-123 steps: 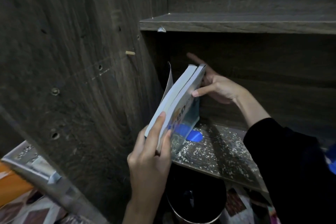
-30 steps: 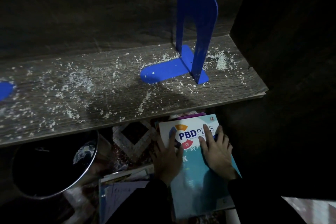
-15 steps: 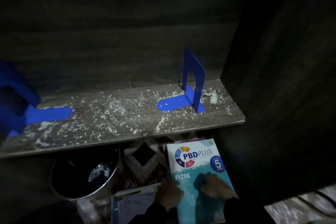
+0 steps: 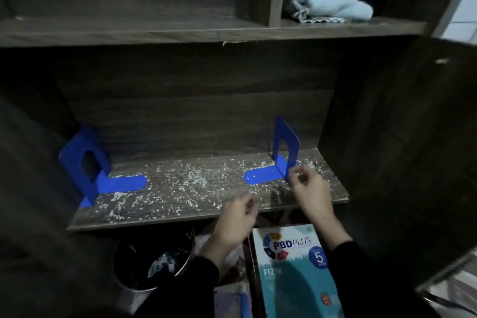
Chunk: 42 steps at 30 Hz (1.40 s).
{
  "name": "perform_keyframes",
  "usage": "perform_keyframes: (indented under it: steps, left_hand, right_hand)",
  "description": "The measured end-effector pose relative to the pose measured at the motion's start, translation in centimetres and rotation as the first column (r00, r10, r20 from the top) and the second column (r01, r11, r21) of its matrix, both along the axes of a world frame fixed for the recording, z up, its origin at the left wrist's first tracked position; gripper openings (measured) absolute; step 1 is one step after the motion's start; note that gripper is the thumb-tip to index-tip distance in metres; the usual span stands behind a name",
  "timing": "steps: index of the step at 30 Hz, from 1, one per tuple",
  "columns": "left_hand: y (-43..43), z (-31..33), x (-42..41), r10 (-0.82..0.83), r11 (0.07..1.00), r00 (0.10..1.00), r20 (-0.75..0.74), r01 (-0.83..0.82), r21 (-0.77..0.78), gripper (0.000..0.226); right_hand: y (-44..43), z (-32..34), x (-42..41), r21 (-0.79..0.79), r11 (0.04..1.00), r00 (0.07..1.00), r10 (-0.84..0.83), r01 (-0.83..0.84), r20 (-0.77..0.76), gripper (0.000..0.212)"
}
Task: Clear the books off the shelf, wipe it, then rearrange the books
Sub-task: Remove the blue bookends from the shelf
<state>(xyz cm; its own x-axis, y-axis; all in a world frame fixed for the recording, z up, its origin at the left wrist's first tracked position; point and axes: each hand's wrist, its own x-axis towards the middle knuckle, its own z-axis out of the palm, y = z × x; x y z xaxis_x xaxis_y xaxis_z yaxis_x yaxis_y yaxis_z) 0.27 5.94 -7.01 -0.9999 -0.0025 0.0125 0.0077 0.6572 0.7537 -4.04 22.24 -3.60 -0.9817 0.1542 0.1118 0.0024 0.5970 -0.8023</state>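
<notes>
Dark wood-grain shelf board [image 4: 180,210], speckled with white crumbs. At its left end stands a blue metal bookend [image 4: 80,160]; below the front edge, a round black bin [image 4: 152,263]. The left hand [image 4: 233,222] hovers over the front edge, fingers loosely curled, grasping nothing. The teal "PBD PLUS" book [image 4: 294,273] lies below the shelf, off it. Near the right end stands a second blue bookend [image 4: 285,142]; the right hand [image 4: 311,188] has bent fingers at its front edge, grasp indiscernible. A pale blue cloth [image 4: 333,9] lies on the upper shelf, right compartment.
</notes>
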Motion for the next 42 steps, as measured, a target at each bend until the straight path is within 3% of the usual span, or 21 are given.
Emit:
perform_keyframes:
  steps: [3, 6, 10, 16, 18, 24, 29, 33, 42]
  left_hand:
    - [-0.1, 3.5, -2.1, 0.012, 0.999, 0.993, -0.117, -0.016, -0.037, 0.033]
    - [0.2, 7.3, -3.7, 0.02, 0.984, 0.932, -0.363, -0.082, -0.157, 0.04]
    - [0.6, 11.3, -5.4, -0.037, 0.929, 0.718, -0.695, -0.232, -0.289, 0.053]
    - [0.9, 14.7, -5.5, -0.094, 0.802, 0.467, -0.879, -0.487, -0.345, 0.076]
    - [0.8, 15.7, -5.7, -0.1, 0.773, 0.46, -0.882, -0.523, -0.36, 0.079]
    - [0.1, 17.2, -6.6, -0.037, 0.705, 0.564, -0.825, -0.57, -0.422, 0.09]
    - [-0.3, 17.1, -6.5, -0.055, 0.678, 0.558, -0.828, -0.588, -0.441, 0.093]
    - [-0.2, 17.2, -6.3, -0.053, 0.674, 0.562, -0.825, -0.589, -0.445, 0.093]
    - [-0.1, 17.0, -6.5, -0.037, 0.665, 0.549, -0.835, -0.61, -0.431, 0.093]
  right_hand:
    - [-0.3, 2.6, -2.1, 0.051, 0.992, 0.985, -0.106, 0.114, -0.137, 0.023]
    - [-0.6, 3.8, -4.6, 0.185, 0.978, 0.995, -0.099, 0.101, -0.022, 0.05]
    - [-0.9, 3.6, -6.4, 0.307, 0.952, 0.993, -0.048, 0.014, 0.105, 0.034]
    - [-0.6, 3.4, -6.0, 0.268, 0.963, 1.0, -0.007, 0.008, -0.004, 0.025]
    - [-0.5, 3.3, -5.9, 0.287, 0.958, 1.0, 0.013, -0.008, -0.016, 0.025]
    - [-0.3, 3.2, -5.2, 0.396, 0.918, 0.995, 0.033, 0.008, -0.098, 0.028]
    - [0.2, 3.4, -5.0, 0.494, 0.869, 0.975, 0.136, -0.033, -0.176, 0.035]
    - [0.6, 2.9, -4.8, 0.495, 0.869, 0.931, 0.192, -0.013, -0.311, 0.039]
    - [1.0, 1.0, -4.2, 0.52, 0.853, 0.857, 0.244, 0.033, -0.453, 0.047]
